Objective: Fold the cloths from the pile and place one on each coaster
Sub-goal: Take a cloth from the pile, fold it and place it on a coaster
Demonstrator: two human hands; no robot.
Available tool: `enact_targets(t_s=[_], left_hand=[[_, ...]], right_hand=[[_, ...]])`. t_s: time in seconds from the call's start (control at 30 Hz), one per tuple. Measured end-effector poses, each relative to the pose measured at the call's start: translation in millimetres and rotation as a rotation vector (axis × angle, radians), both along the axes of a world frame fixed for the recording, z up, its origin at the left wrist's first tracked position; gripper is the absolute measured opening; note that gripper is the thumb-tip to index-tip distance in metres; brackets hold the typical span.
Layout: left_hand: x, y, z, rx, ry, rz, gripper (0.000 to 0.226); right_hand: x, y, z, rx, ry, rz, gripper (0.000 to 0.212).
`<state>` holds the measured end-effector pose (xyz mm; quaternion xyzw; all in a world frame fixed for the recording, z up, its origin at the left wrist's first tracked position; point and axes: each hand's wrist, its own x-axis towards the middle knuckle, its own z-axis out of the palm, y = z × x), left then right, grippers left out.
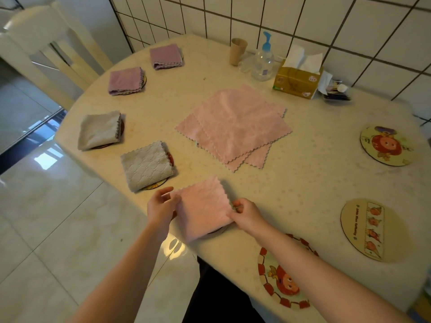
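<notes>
A folded pink cloth [203, 206] lies over a coaster [218, 230] at the table's near edge; only a dark sliver of that coaster shows. My left hand [161, 205] pinches the cloth's left edge, and my right hand [245, 212] pinches its right edge. A pile of flat pink cloths [233, 127] sits mid-table. Two folded grey cloths [147, 165] [99, 129] and two folded purple cloths [126, 80] [166, 56] each cover a coaster along the left rim. Bare coasters lie at the near right [275, 283], the right [363, 229] and the far right [386, 145].
A tissue box [297, 82], a pump bottle [263, 61] and a paper cup [238, 51] stand by the tiled wall at the back. A pale chair [46, 47] stands left of the table [314, 183]. Shiny floor tiles lie below the table's left edge.
</notes>
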<state>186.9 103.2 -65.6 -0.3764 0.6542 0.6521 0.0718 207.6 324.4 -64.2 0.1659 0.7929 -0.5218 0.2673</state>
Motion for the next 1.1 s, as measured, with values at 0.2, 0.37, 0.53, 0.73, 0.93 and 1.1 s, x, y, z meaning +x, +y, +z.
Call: enact_targets(t_s=[0.2,0.37,0.53,0.73,0.93,1.1], left_hand=[[0,-5,-13,-0.104,0.0,-0.053,0.03],[-4,-4,-22,-0.299,-0.031,-0.118,0.018],[-12,-9,-19,-0.549,-0.051,-0.269,0.025],[-43,-12,-11,-0.728,0.119,-0.475,0.029],[-104,16,1,-0.851,0.308,-0.818,0.028],[-168,33,-1,-0.965,0.48,-1.113,0.034]], right_hand=[[7,-10,-18,0.07,-0.092,-0.04,0.022],[6,-9,-23,0.123,-0.086,-0.021,0.021],[5,3,-20,0.269,-0.039,0.087,0.016],[-29,26,-14,0.469,0.01,0.06,0.012],[-98,20,-2,0.644,0.257,0.148,0.013],[-146,7,-11,0.756,0.504,0.398,0.012]])
